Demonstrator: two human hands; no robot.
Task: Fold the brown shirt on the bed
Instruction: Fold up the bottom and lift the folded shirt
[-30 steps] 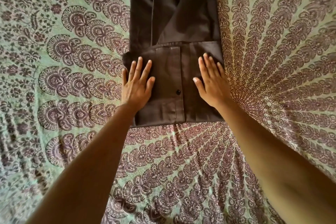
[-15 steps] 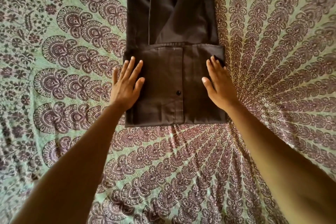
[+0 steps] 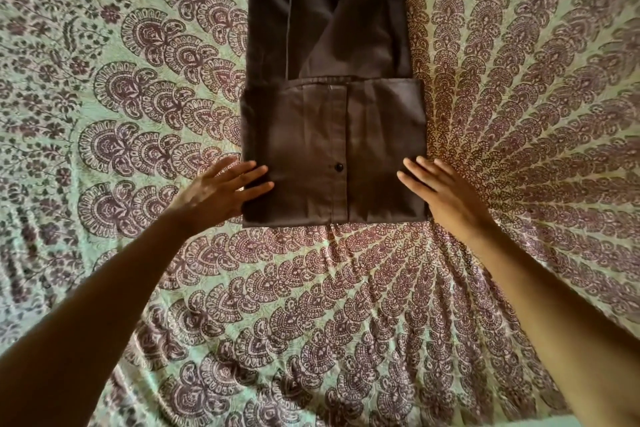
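The bed [image 3: 104,87] wears a pale green sheet [image 3: 62,156] printed with purple fans and flowers, which fills the left of the view. Across it, from the lower left corner, comes the bare left arm [image 3: 86,305]. The left hand [image 3: 214,189] lies palm down at the near left corner of the shirt, a little blurred. Its fingers [image 3: 254,170] are straight and slightly spread, with the tips over the shirt's left edge and the rest of the hand over the sheet; they grasp nothing. I cannot tell whether the tips press the cloth or hang just above it.

The shirt [image 3: 325,107] lies flat in the middle of the bed, running from the top edge of the view toward the person. It is dark brown and already folded into a long narrow strip. Its near end is turned up over the strip as a wider, roughly square panel [image 3: 294,156] with a straight upper hem. A placket [image 3: 339,135] runs down the panel, and one dark button [image 3: 338,167] sits on it, below the middle. Above the panel the strip shows lengthwise folds and a slanting crease.

The right hand [image 3: 448,192] lies palm down at the panel's near right corner. Its fingers [image 3: 417,168] are straight and close together, point up and leftward, and reach over the shirt's right edge; they hold nothing. The bare right arm [image 3: 554,305] runs off to the lower right corner, over the sheet.
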